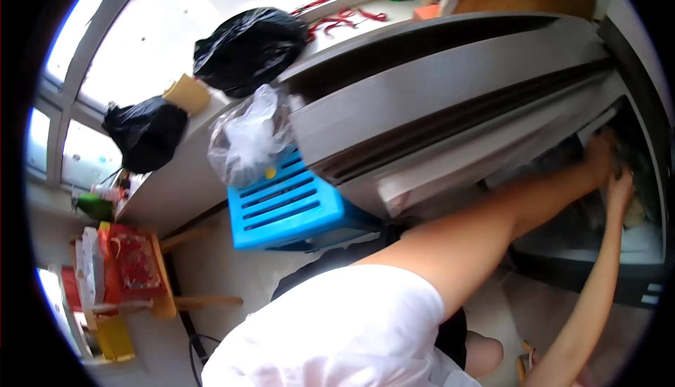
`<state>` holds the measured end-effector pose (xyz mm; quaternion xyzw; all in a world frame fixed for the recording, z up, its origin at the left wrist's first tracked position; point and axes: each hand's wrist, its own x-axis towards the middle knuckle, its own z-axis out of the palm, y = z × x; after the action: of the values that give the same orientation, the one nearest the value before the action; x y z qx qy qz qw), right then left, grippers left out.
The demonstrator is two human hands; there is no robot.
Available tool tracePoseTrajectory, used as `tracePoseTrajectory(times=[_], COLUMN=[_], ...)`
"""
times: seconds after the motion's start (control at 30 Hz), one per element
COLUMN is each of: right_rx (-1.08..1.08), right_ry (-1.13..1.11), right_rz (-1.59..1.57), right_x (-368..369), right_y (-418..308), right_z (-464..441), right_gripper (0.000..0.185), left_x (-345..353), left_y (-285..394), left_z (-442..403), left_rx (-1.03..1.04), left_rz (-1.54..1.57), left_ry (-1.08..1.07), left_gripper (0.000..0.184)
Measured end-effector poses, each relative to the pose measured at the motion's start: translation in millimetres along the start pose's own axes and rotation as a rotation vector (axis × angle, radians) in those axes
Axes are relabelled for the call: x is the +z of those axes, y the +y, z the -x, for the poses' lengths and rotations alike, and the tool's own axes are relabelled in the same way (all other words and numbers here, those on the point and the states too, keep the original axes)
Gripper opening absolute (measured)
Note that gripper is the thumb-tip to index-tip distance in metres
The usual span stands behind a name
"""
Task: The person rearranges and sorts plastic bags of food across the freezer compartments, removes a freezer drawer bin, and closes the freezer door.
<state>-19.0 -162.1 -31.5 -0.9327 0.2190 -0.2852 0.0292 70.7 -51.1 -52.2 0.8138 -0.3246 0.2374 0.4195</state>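
Both my arms reach into an open grey appliance compartment at the right. My left hand is blurred, at the upper part of the opening, its fingers not clear. Just below it, my right hand has its fingers close to the left hand. Whether either hand holds anything cannot be made out. Pale greenish contents lie beside my right hand. The appliance's grey door stands open above my left arm.
A blue plastic stool with a clear plastic bag stands left of the door. Black bags rest along the window ledge. A wooden chair bears red bags at the far left.
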Motion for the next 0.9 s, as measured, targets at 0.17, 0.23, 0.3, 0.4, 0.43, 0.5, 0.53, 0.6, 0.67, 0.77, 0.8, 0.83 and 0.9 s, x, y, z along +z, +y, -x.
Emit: tracePoseTrajectory(times=[0.17,0.23,0.3,0.4,0.43,0.5,0.53,0.6,0.67,0.77,0.8,0.83,0.9], right_rx=[0.052,0.064,0.085,0.274,0.288,0.316,0.327,0.27,0.229,0.216,0.208,0.199,0.172], right_ry=[-0.007,0.121,0.173,0.096,0.116,0.175,0.197,0.243,0.261,0.336,0.373,0.392,0.363], right_rz=[-0.091,-0.089,-0.044,-0.237,-0.396,-0.604,-0.707,-0.657,-0.552,-0.544,-0.539,-0.5,-0.346], right_x=[-42.4,-47.9,-51.1,-64.7,-62.6,-53.2,-49.8,-48.6,-53.1,-58.9,-63.1,-66.8,-72.0], right_y=[-92.8,-107.6,-115.6,-138.8,-139.0,-128.1,-125.1,-120.7,-121.4,-119.1,-120.0,-116.0,-101.1], right_z=[24.2,31.1,36.8,41.6,41.5,48.4,52.4,59.6,62.7,68.7,70.8,75.3,87.2], right_gripper=[0.037,0.029,0.029,0.029,0.026,0.027,0.027,0.026,0.026,0.021,0.02,0.019,0.02], left_x=[-40.0,-100.5,-108.7,-112.9,-110.9,-105.3,-113.6,-112.2,-100.8,-117.1,-117.0,-117.0,-117.9], left_y=[-7.1,-18.7,-17.4,-8.0,-13.4,-17.8,-16.5,-19.5,-22.3,-17.6,-18.3,-17.6,-16.8], left_z=[-41.0,-51.8,-51.1,-40.1,-42.4,-38.0,-32.6,-23.8,-18.4,-30.1,-34.7,-36.4,-31.4], left_rx=[0.209,0.376,0.223,0.055,0.109,0.212,0.262,0.439,0.696,0.666,0.658,0.618,0.56], left_rz=[-0.177,0.075,0.272,0.699,0.709,0.664,0.616,0.48,0.307,0.177,0.185,0.168,0.197], left_ry=[-0.752,-0.631,-0.402,-0.416,-0.41,-0.43,-0.448,-0.404,-0.272,-0.505,-0.566,-0.597,-0.573], left_gripper=[0.047,0.041,0.024,0.018,0.021,0.025,0.026,0.029,0.03,0.028,0.028,0.028,0.028])
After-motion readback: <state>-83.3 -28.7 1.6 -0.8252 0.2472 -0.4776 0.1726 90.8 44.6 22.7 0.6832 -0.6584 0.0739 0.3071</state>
